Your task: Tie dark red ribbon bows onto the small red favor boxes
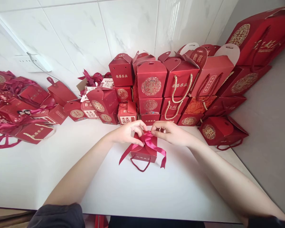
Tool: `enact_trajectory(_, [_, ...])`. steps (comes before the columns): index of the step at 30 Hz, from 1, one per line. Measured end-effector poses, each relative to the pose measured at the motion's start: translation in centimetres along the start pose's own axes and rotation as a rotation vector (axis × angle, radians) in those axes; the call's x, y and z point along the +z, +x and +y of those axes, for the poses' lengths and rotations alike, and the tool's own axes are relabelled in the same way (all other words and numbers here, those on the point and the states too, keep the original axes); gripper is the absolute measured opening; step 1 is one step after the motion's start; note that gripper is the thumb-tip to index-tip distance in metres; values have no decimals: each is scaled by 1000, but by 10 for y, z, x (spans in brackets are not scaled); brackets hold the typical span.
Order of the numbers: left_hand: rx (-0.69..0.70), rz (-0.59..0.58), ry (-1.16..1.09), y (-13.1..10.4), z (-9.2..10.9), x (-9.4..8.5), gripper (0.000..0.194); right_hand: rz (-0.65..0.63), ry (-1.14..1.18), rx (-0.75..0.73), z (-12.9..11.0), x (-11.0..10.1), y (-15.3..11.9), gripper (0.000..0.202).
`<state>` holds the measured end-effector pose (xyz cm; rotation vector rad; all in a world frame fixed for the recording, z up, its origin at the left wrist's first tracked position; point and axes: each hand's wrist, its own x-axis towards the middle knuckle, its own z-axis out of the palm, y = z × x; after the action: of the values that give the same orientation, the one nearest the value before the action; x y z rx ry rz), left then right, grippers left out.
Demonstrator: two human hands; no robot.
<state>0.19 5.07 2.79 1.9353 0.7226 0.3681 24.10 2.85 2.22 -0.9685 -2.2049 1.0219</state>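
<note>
A small red gift box (pixel 140 155) stands on the white table in front of me, its dark red cord handle (pixel 142 171) hanging over the near side. A pink-red ribbon (pixel 153 145) crosses the box top, with one tail falling to the left and the other to the right. My left hand (pixel 129 131) curls round the ribbon from the left, its thumb low against the box top and its fingers bent above. From the right, my right hand (pixel 168 131) pinches the ribbon at the top of the box between thumb and fingertips. Fingers partly hide the knot area.
Behind my hands, stacked red gift boxes (pixel 150 85) line the tiled wall. Several ribboned boxes (pixel 38 131) lie piled at the left. Larger boxes (pixel 247 82) rise at the right, beside a grey wall. The white table (pixel 104 183) extends to its near edge.
</note>
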Motion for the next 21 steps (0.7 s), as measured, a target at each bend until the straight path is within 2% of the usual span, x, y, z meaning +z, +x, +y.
enact_trajectory(3, [-7, -30, -36, -3, 1, -7, 55, -21, 85, 81, 0, -8, -3, 32])
enact_trajectory(7, [-30, -28, -106, -11, 5, -19, 39, -20, 70, 157, -2, -9, -7, 45])
enact_trajectory(10, [-104, 211, 25, -20, 11, -18, 35, 25, 58, 195, -4, 0, -10, 44])
enact_trajectory(11, [-116, 311, 95, -23, 13, -14, 34, 43, 66, 202, -4, 4, -11, 41])
enact_trajectory(13, [-132, 419, 235, -29, 14, -4, 33, 86, 87, 192, -3, 12, -14, 34])
enact_trajectory(17, [-238, 361, 346, -39, 12, 18, 42, 152, 79, 115, 2, 20, -23, 25])
enact_trajectory(19, [-268, 305, 261, -42, 11, 22, 46, 130, 145, 140, 2, 20, -31, 26])
enact_trajectory(21, [-287, 232, 131, -43, 12, 22, 47, 89, 309, 189, 0, 21, -38, 27])
